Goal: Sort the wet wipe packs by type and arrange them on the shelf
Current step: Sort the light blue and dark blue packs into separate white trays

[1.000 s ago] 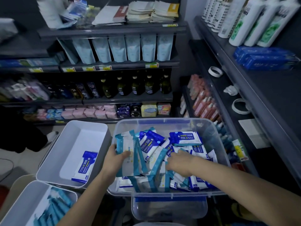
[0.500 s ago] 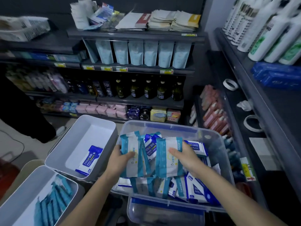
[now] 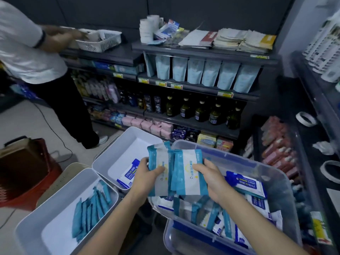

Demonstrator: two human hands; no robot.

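My left hand [image 3: 147,173] grips a bunch of teal-and-white wet wipe packs [image 3: 161,168], held upright above the left edge of the clear plastic bin [image 3: 279,183]. My right hand [image 3: 209,178] holds another teal-and-white pack [image 3: 187,173] pressed against the left bunch. The bin below holds a jumble of teal packs and dark-blue-labelled packs [image 3: 246,184]. A white tray [image 3: 60,218] at lower left carries a row of teal packs [image 3: 92,205] standing on edge. A second white tray [image 3: 132,142] behind it holds one dark-blue-labelled pack [image 3: 128,174].
Dark shelves [image 3: 202,89] ahead carry pouches, bottles and pink packs. A shelf [image 3: 323,100] on the right holds white bottles and tape rolls. Another person in a white shirt [image 3: 27,48] stands at the left by a white basket [image 3: 100,40]. A red basket [image 3: 24,173] sits on the floor.
Both hands lifted the teal packs out of the bin and brought them together, moving left toward the trays. The view swung left, revealing the other person.
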